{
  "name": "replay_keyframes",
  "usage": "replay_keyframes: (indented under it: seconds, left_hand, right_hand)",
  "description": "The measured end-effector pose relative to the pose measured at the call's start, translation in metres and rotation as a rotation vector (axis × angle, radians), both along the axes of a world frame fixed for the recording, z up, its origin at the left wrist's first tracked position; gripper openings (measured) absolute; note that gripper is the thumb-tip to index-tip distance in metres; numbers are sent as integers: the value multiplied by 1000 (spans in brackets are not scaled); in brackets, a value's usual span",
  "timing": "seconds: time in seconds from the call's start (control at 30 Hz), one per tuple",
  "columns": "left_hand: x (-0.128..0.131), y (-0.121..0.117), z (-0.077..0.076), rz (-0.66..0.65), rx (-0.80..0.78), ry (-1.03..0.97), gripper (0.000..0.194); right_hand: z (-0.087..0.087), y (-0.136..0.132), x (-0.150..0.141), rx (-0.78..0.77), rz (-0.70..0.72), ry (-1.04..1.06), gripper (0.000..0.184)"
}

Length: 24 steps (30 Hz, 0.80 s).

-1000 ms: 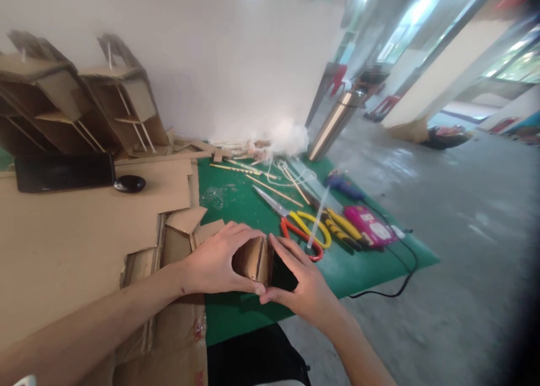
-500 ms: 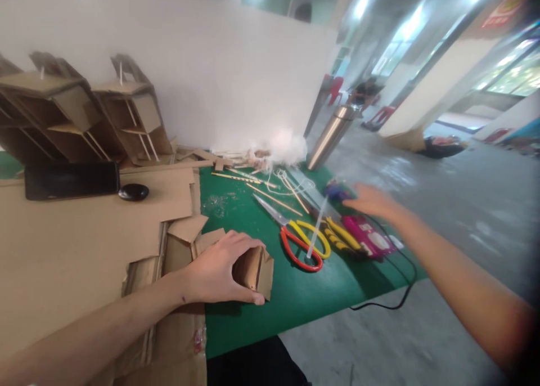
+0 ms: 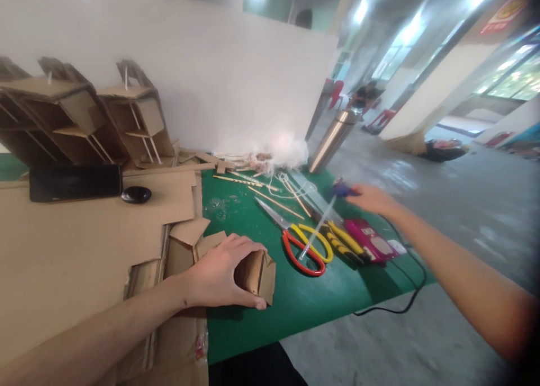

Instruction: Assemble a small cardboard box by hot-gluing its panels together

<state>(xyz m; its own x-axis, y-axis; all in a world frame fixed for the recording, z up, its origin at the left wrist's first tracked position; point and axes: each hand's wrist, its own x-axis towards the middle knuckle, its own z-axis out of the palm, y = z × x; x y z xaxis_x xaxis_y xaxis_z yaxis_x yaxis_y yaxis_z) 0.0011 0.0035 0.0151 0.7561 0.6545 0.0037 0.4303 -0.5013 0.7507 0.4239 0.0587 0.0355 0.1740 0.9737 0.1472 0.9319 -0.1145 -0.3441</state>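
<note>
My left hand (image 3: 225, 270) is wrapped around a small folded cardboard box (image 3: 265, 276) at the front of the green tabletop, its open end facing right. Over on the right, my right hand (image 3: 369, 198) is closed on a blue glue gun (image 3: 346, 190). A long translucent glue stick (image 3: 316, 228) sticks out of the gun toward me, above the handles of scissors (image 3: 306, 245) with one red and one yellow loop. Yellow-and-black pliers (image 3: 343, 242) lie below the right hand, beside a magenta box (image 3: 371, 241). The gun's nozzle is hard to make out.
Cardboard sheets (image 3: 84, 234) cover the left side, with a phone (image 3: 76, 183) and a black mouse-like object (image 3: 136, 194). Cardboard shelf models (image 3: 135, 119) stand behind. Thin sticks (image 3: 280, 202), white fluff (image 3: 289, 149) and a steel flask (image 3: 333, 141) are at the back. A black cable (image 3: 405, 304) hangs over the edge.
My right hand has shifted slightly right and closed around the glue gun, and the glue stick now tilts more. My left hand keeps its hold on the cardboard box.
</note>
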Motion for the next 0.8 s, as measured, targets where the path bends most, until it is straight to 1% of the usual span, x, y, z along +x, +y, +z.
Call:
replay_keyframes:
  seconds: [0.07,0.2,0.27,0.33,0.4,0.43,0.47,0.53,0.6,0.63,0.67,0.73,0.8]
  left_hand:
    - [0,0,0,4,4,-6,77]
    - [0,-1,1,8,-15,9,79]
    - [0,-1,1,10,-18,17,79]
    - [0,-1,1,10,-14,16,79]
    - [0,-1,1,8,-13,16,79]
    - [0,-1,2,8,-14,17,78]
    - [0,-1,2,7,-15,17,78]
    - [1,-1,3,6,-16,20,79]
    - [1,-1,4,7,-15,23,78]
    - [1,-1,4,7,-15,23,77]
    - [1,-1,4,8,-16,21,76]
    - [1,-1,4,4,-17,13,74]
    - [0,0,2,-4,-13,3,75]
  right_hand:
    - [14,-8,2,11,-106,-18,34]
    - [48,-31,5,72,-284,3,52]
    - [64,-46,3,105,-337,32,56]
    - [78,-61,-3,125,-375,67,47]
    - [87,-76,-11,125,-446,134,26]
    - [88,-83,-15,134,-431,204,18]
    - [88,-89,-19,146,-388,303,18]
    - [83,-102,-27,123,-241,544,24]
    - [74,-114,-40,6,-71,754,29]
    - [69,-121,-48,-86,22,807,32]
    - [64,-126,-58,-182,108,825,34]
    - [54,-137,-80,-393,246,763,36]
    - [45,-146,-103,-441,304,716,40]
